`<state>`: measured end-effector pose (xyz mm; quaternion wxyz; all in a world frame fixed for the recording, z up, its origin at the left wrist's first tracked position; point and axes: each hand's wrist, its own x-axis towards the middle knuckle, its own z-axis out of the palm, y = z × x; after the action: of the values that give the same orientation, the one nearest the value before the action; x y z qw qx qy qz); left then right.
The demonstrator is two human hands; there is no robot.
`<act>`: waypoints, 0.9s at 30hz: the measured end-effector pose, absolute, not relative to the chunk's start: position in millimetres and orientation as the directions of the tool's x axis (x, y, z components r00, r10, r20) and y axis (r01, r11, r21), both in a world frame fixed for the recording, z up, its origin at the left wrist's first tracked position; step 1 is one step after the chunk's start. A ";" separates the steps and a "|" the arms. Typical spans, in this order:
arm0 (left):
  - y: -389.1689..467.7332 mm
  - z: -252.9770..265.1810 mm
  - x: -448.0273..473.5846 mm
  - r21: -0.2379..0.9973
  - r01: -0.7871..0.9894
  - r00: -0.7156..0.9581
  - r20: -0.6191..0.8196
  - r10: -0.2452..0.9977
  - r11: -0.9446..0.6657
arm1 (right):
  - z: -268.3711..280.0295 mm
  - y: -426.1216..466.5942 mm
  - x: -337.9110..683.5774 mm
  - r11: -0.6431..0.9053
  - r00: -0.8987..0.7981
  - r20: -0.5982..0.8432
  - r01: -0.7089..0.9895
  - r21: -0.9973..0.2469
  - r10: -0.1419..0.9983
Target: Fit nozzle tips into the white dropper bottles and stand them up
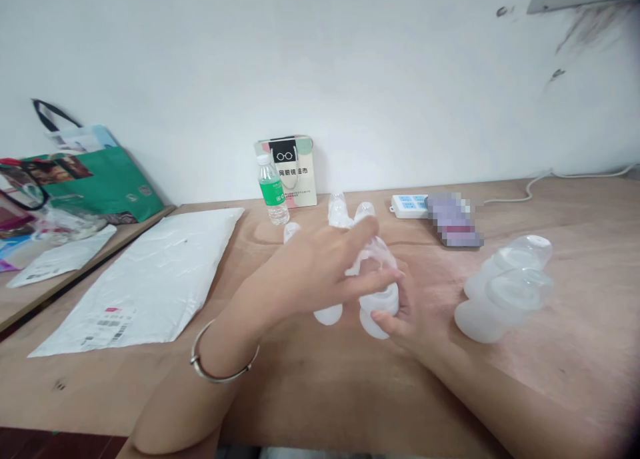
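Note:
In the head view, a frosted white baby bottle [379,302] is held in front of me with its base towards me. My right hand [407,322] wraps round the bottle's lower side, thumb along the front. From the left, my left hand [320,266], with a bangle at the wrist, has its fingers and thumb round the clear dome cap [381,251] at the bottle's top. Partly behind my left hand are more bottles, including a clear cap [338,208], another cap [365,211] and a white bottle base [329,314].
Two capped baby bottles [493,306] stand at the right. A water bottle [273,196] and paper bag [300,172] are by the wall. A power strip [407,206] and blurred phone-like object [453,220] lie behind. A white mailer [150,272] and green bag [115,182] are left.

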<state>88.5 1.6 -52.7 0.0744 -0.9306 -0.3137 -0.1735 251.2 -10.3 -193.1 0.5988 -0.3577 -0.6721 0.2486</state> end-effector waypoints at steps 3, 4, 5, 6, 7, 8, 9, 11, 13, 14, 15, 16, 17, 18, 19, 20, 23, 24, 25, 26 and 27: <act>0.9 -36.7 64.4 0.009 0.662 0.669 0.444 0.596 -0.750 | -198.6 -8.2 252.5 0.617 -0.089 0.612 0.180 -0.766 0.786; 1.4 -32.0 53.9 0.009 0.661 0.667 0.450 0.593 -0.750 | -200.8 -7.9 252.8 0.601 -0.098 0.594 0.182 -0.778 0.799; 2.7 -28.4 42.5 0.006 0.663 0.673 0.434 0.600 -0.748 | -202.6 -7.7 252.7 0.583 -0.098 0.576 0.187 -0.790 0.812; 4.8 -26.5 30.8 0.004 0.675 0.675 0.400 0.620 -0.738 | -203.9 -7.8 252.5 0.571 -0.086 0.566 0.192 -0.798 0.820; 7.6 -26.5 19.1 0.006 0.698 0.667 0.361 0.652 -0.716 | -204.2 -8.0 251.9 0.570 -0.072 0.568 0.197 -0.798 0.820; 11.0 -28.8 8.0 0.018 0.728 0.648 0.309 0.696 -0.685 | -203.6 -8.4 251.0 0.576 -0.063 0.576 0.199 -0.793 0.815; 14.8 -33.3 -2.0 0.041 0.761 0.620 0.246 0.745 -0.647 | -201.9 -9.0 250.0 0.583 -0.057 0.585 0.195 -0.788 0.809; 22.7 -48.8 -17.8 0.102 0.827 0.545 0.093 0.833 -0.553 | -196.3 -10.8 247.8 0.589 -0.060 0.589 0.179 -0.788 0.806; 30.3 -70.8 -26.8 0.163 0.881 0.457 -0.046 0.888 -0.444 | -190.3 -12.6 246.0 0.563 -0.058 0.563 0.172 -0.808 0.825; 33.9 -83.0 -29.0 0.187 0.895 0.429 -0.102 0.898 -0.406 | -188.2 -13.3 245.5 0.547 -0.052 0.547 0.168 -0.820 0.836; 37.5 -95.2 -29.9 0.204 0.906 0.402 -0.145 0.904 -0.370 | -187.0 -13.6 245.3 0.530 -0.043 0.530 0.158 -0.833 0.847; 41.0 -106.9 -29.9 0.220 0.913 0.380 -0.165 0.910 -0.342 | -186.8 -13.4 245.3 0.516 -0.031 0.517 0.140 -0.845 0.855; 44.4 -117.5 -29.2 0.234 0.916 0.369 -0.165 0.915 -0.327 | -187.4 -13.0 245.5 0.501 -0.019 0.502 0.119 -0.857 0.865; 47.8 -126.8 -28.2 0.244 0.916 0.362 -0.158 0.919 -0.319 | -188.6 -12.2 245.7 0.485 -0.011 0.486 0.101 -0.869 0.874; 51.0 -134.5 -27.3 0.258 0.912 0.365 -0.147 0.919 -0.320 | -190.0 -11.2 246.1 0.470 -0.003 0.471 0.088 -0.879 0.882; 53.9 -140.5 -26.6 0.277 0.903 0.375 -0.136 0.917 -0.329 | -191.4 -10.1 246.5 0.458 0.005 0.459 0.077 -0.886 0.888; 59.2 -148.9 -27.4 0.378 0.859 0.416 -0.127 0.900 -0.344 | -193.5 -7.4 247.7 0.442 0.026 0.443 0.046 -0.896 0.896; 59.1 -148.7 -28.4 0.422 0.842 0.417 -0.109 0.902 -0.338 | -193.4 -7.0 248.0 0.445 0.036 0.446 0.034 -0.895 0.894; 57.8 -147.0 -29.4 0.460 0.824 0.404 -0.067 0.912 -0.331 | -193.0 -7.0 248.4 0.450 0.042 0.450 0.027 -0.893 0.892; 55.1 -143.9 -29.8 0.490 0.809 0.372 0.002 0.928 -0.325 | -192.4 -7.2 248.7 0.456 0.045 0.457 0.027 -0.890 0.889; 50.8 -139.4 -29.0 0.509 0.795 0.322 0.104 0.941 -0.329 | -191.7 -7.8 248.9 0.462 0.044 0.463 0.032 -0.886 0.885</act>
<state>-29.0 50.8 -139.4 -0.1865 -0.7915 -0.5484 -0.1952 248.9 -7.8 -191.7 0.6120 -0.3840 -0.5969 0.3488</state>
